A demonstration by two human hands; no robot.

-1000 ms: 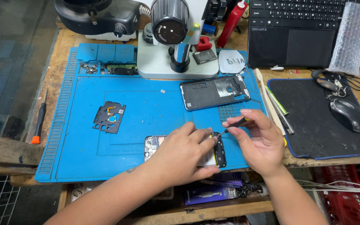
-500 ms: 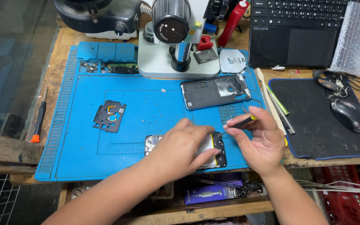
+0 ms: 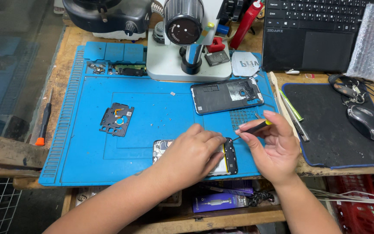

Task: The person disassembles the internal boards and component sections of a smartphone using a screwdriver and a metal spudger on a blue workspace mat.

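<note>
The left hand lies palm-down over an opened phone at the near edge of the blue repair mat, its fingers curled and pressing the phone flat, so that only the phone's ends show from beneath it; the right hand hovers just beside the phone's right end, its fingers pinched shut around a small screwdriver with a black and yellow handle, the thin tip pointing left toward the phone's dark edge; whether the tip touches the phone I cannot tell. Farther back on the mat lies a detached phone back frame, dark inside with a blue rim, and to the left a small black cover plate rests alone. A microscope stands on its pale base at the mat's far edge. An orange-tipped screwdriver lies on the wooden table left of the mat; on the right a computer mouse sits on a black pad, in front of a laptop.
</note>
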